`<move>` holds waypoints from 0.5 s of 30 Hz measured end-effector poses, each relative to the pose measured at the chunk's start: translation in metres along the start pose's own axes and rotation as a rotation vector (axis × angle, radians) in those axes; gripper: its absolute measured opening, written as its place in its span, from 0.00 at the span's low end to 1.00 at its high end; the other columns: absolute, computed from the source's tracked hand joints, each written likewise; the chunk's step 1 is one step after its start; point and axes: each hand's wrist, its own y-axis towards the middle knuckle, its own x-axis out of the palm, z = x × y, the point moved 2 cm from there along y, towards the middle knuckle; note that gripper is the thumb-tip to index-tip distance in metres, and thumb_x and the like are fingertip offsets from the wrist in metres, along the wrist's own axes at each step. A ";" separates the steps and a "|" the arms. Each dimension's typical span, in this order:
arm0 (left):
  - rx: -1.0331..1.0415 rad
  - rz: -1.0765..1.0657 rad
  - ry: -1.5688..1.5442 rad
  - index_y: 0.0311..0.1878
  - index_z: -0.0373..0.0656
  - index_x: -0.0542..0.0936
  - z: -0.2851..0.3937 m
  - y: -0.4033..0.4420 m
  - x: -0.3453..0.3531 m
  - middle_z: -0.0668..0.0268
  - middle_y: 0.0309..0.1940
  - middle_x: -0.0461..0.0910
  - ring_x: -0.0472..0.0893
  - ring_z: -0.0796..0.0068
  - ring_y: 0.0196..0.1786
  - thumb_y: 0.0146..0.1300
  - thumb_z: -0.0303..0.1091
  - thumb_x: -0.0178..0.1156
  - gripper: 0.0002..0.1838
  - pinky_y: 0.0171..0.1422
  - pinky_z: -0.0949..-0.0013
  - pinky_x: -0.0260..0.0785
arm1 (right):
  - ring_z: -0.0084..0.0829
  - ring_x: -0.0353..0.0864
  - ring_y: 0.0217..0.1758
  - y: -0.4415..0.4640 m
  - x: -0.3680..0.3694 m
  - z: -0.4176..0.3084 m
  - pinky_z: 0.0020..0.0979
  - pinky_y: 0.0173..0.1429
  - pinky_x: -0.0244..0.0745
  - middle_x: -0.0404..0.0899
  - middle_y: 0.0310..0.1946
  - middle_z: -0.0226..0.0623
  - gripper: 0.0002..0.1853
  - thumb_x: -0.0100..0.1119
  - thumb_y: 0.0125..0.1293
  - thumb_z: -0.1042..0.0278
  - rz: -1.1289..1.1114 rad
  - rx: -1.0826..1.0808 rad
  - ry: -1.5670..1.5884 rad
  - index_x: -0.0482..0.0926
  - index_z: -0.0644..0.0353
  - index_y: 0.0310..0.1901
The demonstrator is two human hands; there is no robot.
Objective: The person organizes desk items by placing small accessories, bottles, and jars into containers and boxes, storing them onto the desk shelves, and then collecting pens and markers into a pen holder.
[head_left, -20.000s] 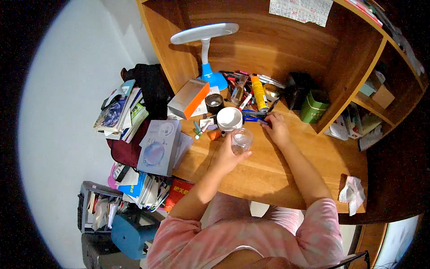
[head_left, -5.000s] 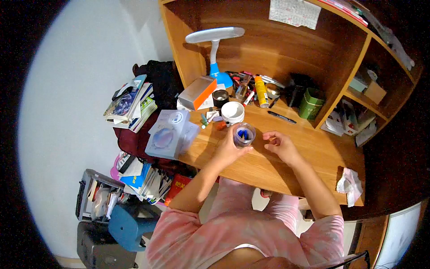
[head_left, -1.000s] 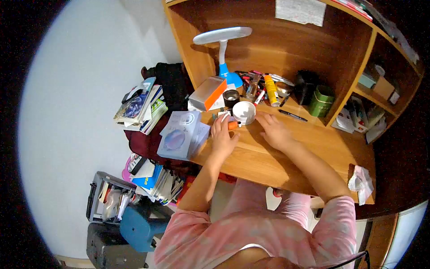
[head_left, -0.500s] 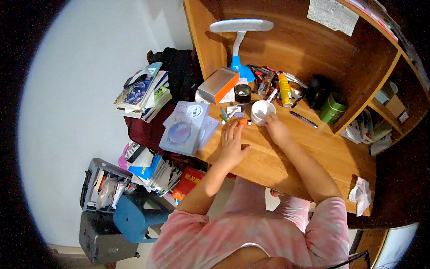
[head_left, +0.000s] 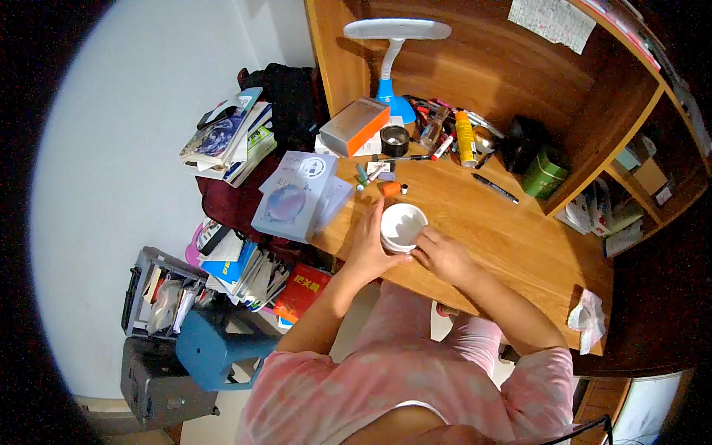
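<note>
A round white cup (head_left: 403,227) is between my hands near the desk's front edge, its open top facing up. My left hand (head_left: 368,243) wraps round its left side, with the thumb along the near side. The fingers of my right hand (head_left: 442,256) pinch the cup's right rim. Just beyond the cup lie an orange object (head_left: 389,189) and a small white-and-black piece beside it. Small green and white items (head_left: 363,176) are further left, near a black round container (head_left: 394,139).
A blue-and-white lamp (head_left: 397,70), an orange-edged box (head_left: 356,126), a yellow tube (head_left: 466,139) and many pens stand or lie at the back. A black pen (head_left: 495,188) and green tin (head_left: 545,173) are right. White boxes (head_left: 297,196) lie left; crumpled tissue (head_left: 587,320) lies front right.
The white cup has come from beside the orange object towards the desk's front edge. My left hand, open half a second ago, now holds it too. Earlier, my left hand held a clear jar.
</note>
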 end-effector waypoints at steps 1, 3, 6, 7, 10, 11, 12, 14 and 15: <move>-0.013 0.012 -0.078 0.76 0.40 0.47 -0.005 -0.002 0.001 0.44 0.70 0.57 0.59 0.45 0.72 0.39 0.40 0.81 0.65 0.74 0.49 0.55 | 0.45 0.81 0.44 0.004 0.003 -0.004 0.42 0.44 0.79 0.74 0.45 0.41 0.12 0.63 0.62 0.65 -0.017 -0.037 0.043 0.75 0.57 0.45; -0.040 0.037 -0.233 0.76 0.40 0.47 -0.017 -0.005 0.001 0.44 0.69 0.58 0.62 0.45 0.71 0.40 0.40 0.80 0.64 0.73 0.49 0.57 | 0.48 0.79 0.48 0.013 0.005 -0.010 0.43 0.48 0.78 0.73 0.48 0.43 0.15 0.61 0.64 0.64 -0.063 -0.016 0.106 0.74 0.58 0.50; -0.052 0.101 -0.151 0.76 0.41 0.48 -0.027 -0.010 -0.012 0.45 0.66 0.62 0.65 0.46 0.68 0.41 0.38 0.80 0.63 0.71 0.50 0.60 | 0.50 0.78 0.51 0.032 0.004 -0.009 0.44 0.52 0.77 0.73 0.50 0.46 0.18 0.59 0.66 0.63 0.059 0.008 0.170 0.73 0.57 0.55; -0.057 0.118 -0.111 0.76 0.41 0.48 -0.024 -0.011 -0.019 0.45 0.66 0.62 0.65 0.46 0.68 0.41 0.38 0.80 0.63 0.71 0.50 0.60 | 0.50 0.78 0.52 0.041 0.006 0.000 0.45 0.52 0.77 0.73 0.50 0.46 0.20 0.59 0.66 0.62 0.121 0.042 0.159 0.72 0.56 0.58; -0.067 0.151 0.000 0.75 0.39 0.48 -0.023 -0.013 -0.028 0.48 0.65 0.64 0.67 0.49 0.68 0.40 0.34 0.80 0.63 0.73 0.53 0.59 | 0.51 0.79 0.50 0.073 0.004 0.018 0.45 0.51 0.78 0.72 0.51 0.45 0.23 0.58 0.67 0.59 0.145 0.184 0.029 0.70 0.52 0.62; -0.054 0.155 0.024 0.76 0.39 0.48 -0.024 -0.012 -0.027 0.47 0.65 0.64 0.67 0.49 0.68 0.40 0.35 0.80 0.62 0.72 0.53 0.59 | 0.52 0.79 0.50 0.082 0.002 0.023 0.46 0.50 0.79 0.72 0.52 0.45 0.23 0.58 0.67 0.58 0.129 0.241 -0.031 0.70 0.51 0.63; -0.042 0.140 0.023 0.76 0.40 0.49 -0.021 -0.012 -0.026 0.46 0.65 0.64 0.66 0.46 0.68 0.40 0.35 0.80 0.62 0.72 0.52 0.59 | 0.52 0.80 0.49 0.091 0.003 0.027 0.46 0.48 0.79 0.72 0.52 0.45 0.24 0.58 0.67 0.57 0.039 0.245 -0.092 0.70 0.50 0.63; -0.033 0.134 0.010 0.76 0.42 0.49 -0.023 -0.011 -0.024 0.45 0.65 0.62 0.65 0.45 0.67 0.41 0.37 0.80 0.62 0.71 0.50 0.61 | 0.53 0.81 0.47 0.105 0.004 0.035 0.47 0.46 0.80 0.71 0.52 0.45 0.25 0.58 0.67 0.54 -0.138 0.252 -0.217 0.69 0.49 0.64; -0.027 0.130 0.003 0.76 0.42 0.49 -0.023 -0.009 -0.024 0.45 0.65 0.62 0.65 0.45 0.67 0.41 0.37 0.79 0.61 0.70 0.50 0.61 | 0.52 0.81 0.46 0.110 0.008 0.040 0.47 0.45 0.80 0.71 0.53 0.44 0.25 0.58 0.67 0.53 -0.140 0.210 -0.240 0.70 0.48 0.64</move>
